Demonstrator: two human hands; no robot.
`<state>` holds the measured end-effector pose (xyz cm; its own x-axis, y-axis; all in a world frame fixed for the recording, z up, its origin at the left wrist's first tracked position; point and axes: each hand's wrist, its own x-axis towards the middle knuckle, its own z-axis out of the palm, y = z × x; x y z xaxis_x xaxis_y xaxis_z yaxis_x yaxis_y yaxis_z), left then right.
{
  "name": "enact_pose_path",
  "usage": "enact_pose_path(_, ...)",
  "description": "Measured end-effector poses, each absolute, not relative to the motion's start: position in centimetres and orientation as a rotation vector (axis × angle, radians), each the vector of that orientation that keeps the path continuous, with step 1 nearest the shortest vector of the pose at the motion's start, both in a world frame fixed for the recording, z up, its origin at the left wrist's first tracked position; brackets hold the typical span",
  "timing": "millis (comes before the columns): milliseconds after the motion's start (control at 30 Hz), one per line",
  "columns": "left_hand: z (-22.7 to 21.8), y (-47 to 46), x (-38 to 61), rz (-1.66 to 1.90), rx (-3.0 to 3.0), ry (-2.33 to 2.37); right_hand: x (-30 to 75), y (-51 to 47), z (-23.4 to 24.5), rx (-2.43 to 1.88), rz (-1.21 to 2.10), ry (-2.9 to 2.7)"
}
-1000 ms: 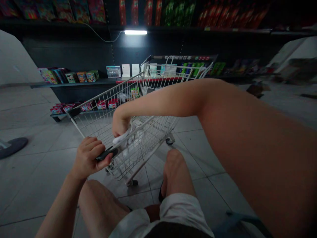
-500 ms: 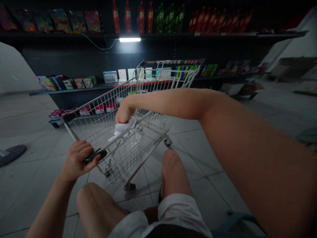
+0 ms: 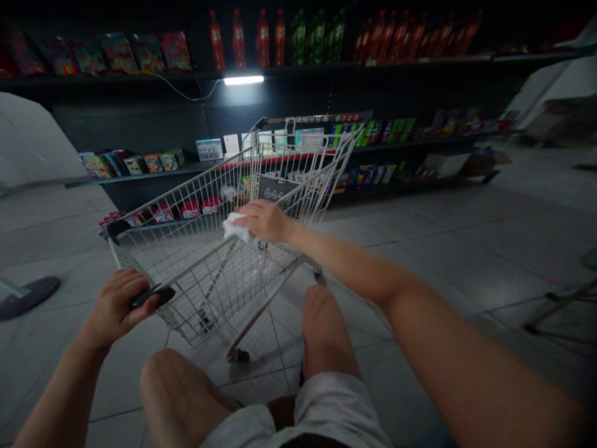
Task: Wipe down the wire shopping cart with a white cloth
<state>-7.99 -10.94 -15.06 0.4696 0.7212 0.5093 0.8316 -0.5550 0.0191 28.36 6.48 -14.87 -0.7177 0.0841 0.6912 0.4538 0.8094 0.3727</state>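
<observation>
Over the shopping cart, right hand farther forward, (gripping cloth)

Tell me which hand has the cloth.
The right hand holds the white cloth at the shopping cart's wire rim; the left hand grips the black handle instead.

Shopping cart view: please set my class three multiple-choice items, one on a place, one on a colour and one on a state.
1. Where is the white cloth?
A. In the right hand
B. On the floor
C. On the top shelf

2. What colour are the bottles on the top shelf?
A. Blue and white
B. Red and green
C. Yellow and black

3. What is the left hand doing?
A. Resting on a knee
B. Hanging free
C. Gripping the shopping cart's black handle

1: A, the cloth sits under the right hand's fingers.
2: B, red and green bottles line the shelf.
3: C, the fingers wrap the handle.
</observation>
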Motion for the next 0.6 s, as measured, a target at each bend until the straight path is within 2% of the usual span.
enact_pose_path(100, -13.3, -11.4, -6.1, -0.457, -2.471, -1.593, 33.5, 10.4, -14.6, -0.733, -0.681, -2.067)
enact_pose_path(167, -12.0, -11.1, -3.0, -0.254, -2.343, -1.811, 33.2, 10.1, -15.2, -0.844, -0.636, -1.942)
enact_pose_path(267, -10.6, -9.4, 3.1, 0.025, -2.245, -1.890, 28.2, 6.8, -17.1, -0.704, -0.628, -1.929)
enact_pose_path(367, -10.5, -7.2, 7.1, 0.133, -2.224, -1.855, 24.6, 4.8, -18.8, -0.494, -0.713, -1.989)
enact_pose_path(467, -11.0, -5.5, 7.1, 0.138, -2.287, -1.773, 26.6, 7.1, -18.9, -0.337, -0.830, -1.999)
enact_pose_path(600, -10.7, -4.2, 5.0, 0.135, -2.492, -1.658, 31.9, 11.4, -18.0, -0.430, -0.812, -1.986)
